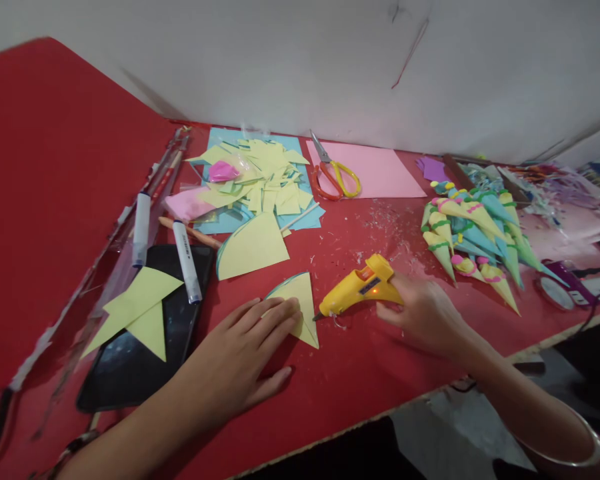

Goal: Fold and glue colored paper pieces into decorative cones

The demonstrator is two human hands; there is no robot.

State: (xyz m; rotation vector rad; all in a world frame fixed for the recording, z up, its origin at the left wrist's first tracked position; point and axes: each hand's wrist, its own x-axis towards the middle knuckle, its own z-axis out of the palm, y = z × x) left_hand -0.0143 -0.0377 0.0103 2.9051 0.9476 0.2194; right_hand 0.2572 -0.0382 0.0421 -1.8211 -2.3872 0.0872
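Observation:
My left hand (253, 343) lies flat with its fingers spread over a yellow paper wedge (306, 300) on the red table. In my right hand (425, 310) is a yellow glue gun (363, 287), its small orange light lit. The dark nozzle points left and meets the wedge's right edge. A larger yellow paper sector (257, 250) lies just behind the wedge. Left of my left hand, folded yellow paper pieces (147, 300) rest on a black tablet-like object (125, 373).
Yellow scraps (270, 173) cover blue sheets at the back. Scissors (337, 177) lie on pink paper (380, 167). Decorated paper cones (475, 220) are piled at the right. Two markers (187, 260) lie at the left. The table's front edge (330, 437) runs below my hands.

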